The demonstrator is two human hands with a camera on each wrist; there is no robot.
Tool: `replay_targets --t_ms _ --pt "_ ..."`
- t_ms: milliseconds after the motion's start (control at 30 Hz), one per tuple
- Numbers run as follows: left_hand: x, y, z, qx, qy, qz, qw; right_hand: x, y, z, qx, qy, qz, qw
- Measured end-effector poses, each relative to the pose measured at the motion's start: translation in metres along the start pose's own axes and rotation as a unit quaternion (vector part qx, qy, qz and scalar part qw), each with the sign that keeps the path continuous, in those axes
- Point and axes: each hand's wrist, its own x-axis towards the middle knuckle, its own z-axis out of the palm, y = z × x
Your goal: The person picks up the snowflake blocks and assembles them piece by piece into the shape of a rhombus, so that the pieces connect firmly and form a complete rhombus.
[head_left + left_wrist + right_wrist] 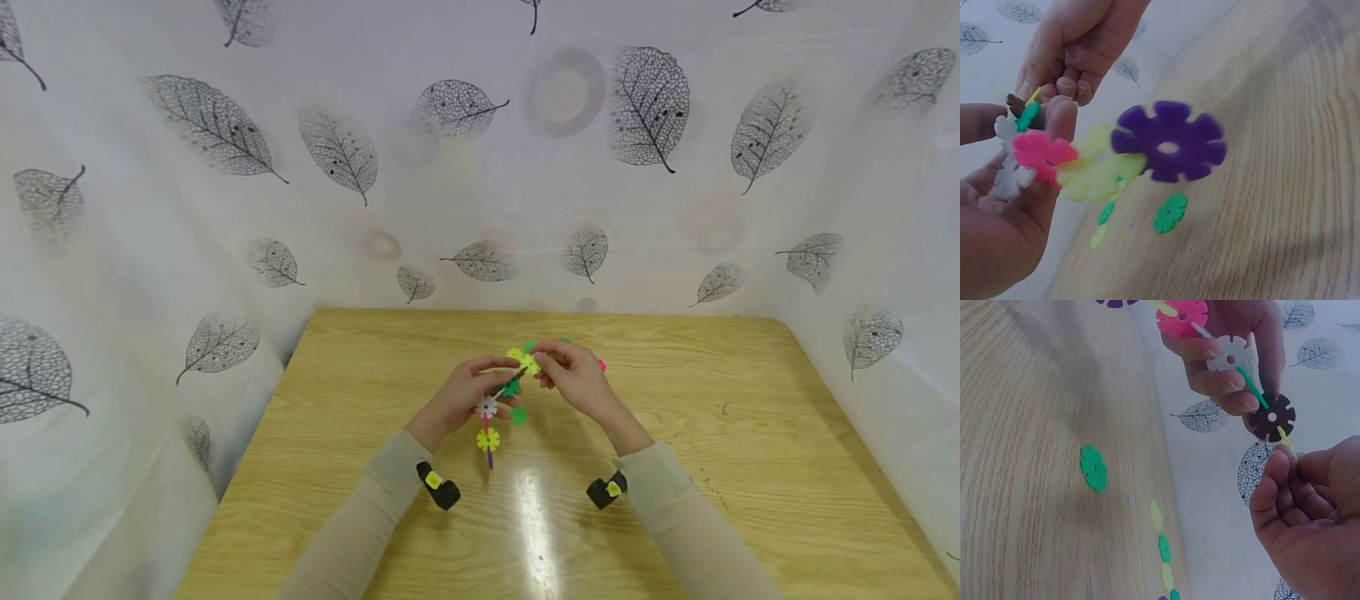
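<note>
The left hand (pixel 461 396) kept a curled grip on a chain of interlocked snowflake discs (pixel 495 408), its thumb and fingers closed round the white disc (pixel 1230 356) and the pink disc (pixel 1040 154); the right hand (pixel 573 379) pinched the yellow disc (pixel 525 360) at the chain's far end between thumb and forefinger, edge-on in the right wrist view; between the two grips sat a dark brown disc (pixel 1271 416), joined to the white one by a thin green piece seen edge-on (pixel 1252 387); the chain was held in the air above the middle of the wooden surface (pixel 712 467), and its lower end, a yellow-green disc (pixel 1099 172) and a purple disc (pixel 1169 142), hung down past the left hand toward the person; a loose green disc (pixel 1093 467) lay flat on the surface just under the hands; a few more loose discs (pixel 1163 550), yellow and green, lay in a row near the surface's far edge, beside the leaf-printed white sheet (pixel 480 167) that walled in the surface.
</note>
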Motion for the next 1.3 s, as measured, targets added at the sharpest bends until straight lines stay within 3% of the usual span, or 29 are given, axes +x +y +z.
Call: replay_targets --t_ms 300,667,933,1300 --pt "0.002 0.001 0.006 0.036 -0.013 0.000 0.9993 0.000 -0.001 0.003 -0.006 -0.017 0.000 1.000" --pt "0.002 0.001 0.011 0.005 0.001 0.018 0.9998 0.003 0.000 0.008 0.004 -0.019 0.007 1.000" --pt "0.004 0.000 0.007 0.032 0.060 0.028 0.9973 0.001 0.006 0.008 0.006 -0.011 0.024 1.000" --pt "0.006 0.002 -0.001 0.040 0.113 0.031 0.9923 -0.009 0.031 0.015 -0.076 -0.037 0.031 0.996"
